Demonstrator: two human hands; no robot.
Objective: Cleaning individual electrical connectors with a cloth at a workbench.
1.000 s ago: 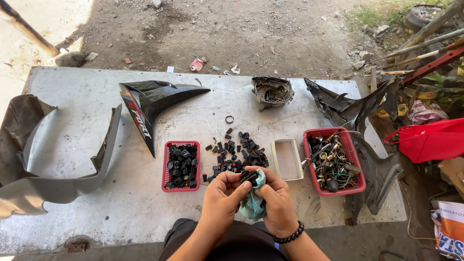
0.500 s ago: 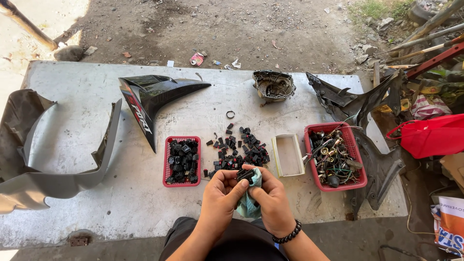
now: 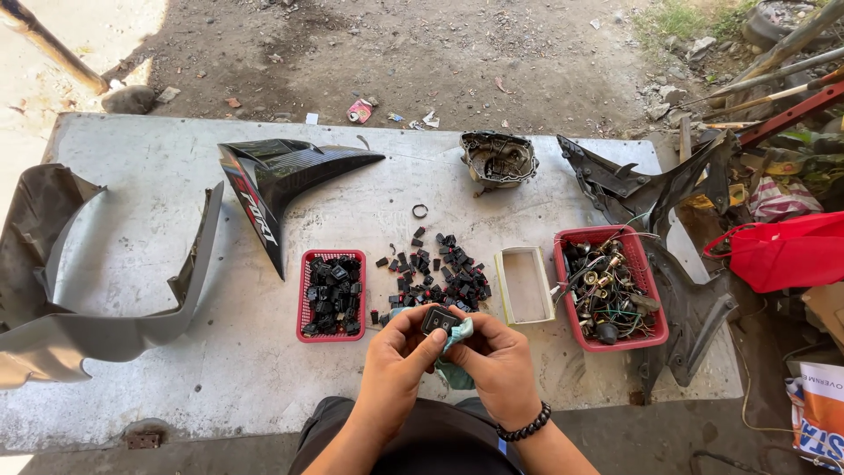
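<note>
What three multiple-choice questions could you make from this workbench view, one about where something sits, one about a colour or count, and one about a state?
1. Where does the loose pile of small black parts lie?
A. Between the left red basket and the pale open box
B. Inside the right red basket
C. On the grey fairing panel

2. How many red baskets stand on the table?
A. One
B. Two
C. Four

3. What state is the pale open box in?
A. Heaped with black parts
B. Shut with a lid
C. Open, with nothing seen inside

Answers:
1. A, the pile sits on bare table between the two.
2. B, one holds black parts, the other wires and metal bits.
3. C, only its bare inner floor shows.

Meanwhile the left hand and right hand together hold a small black part over a teal cloth.
</note>
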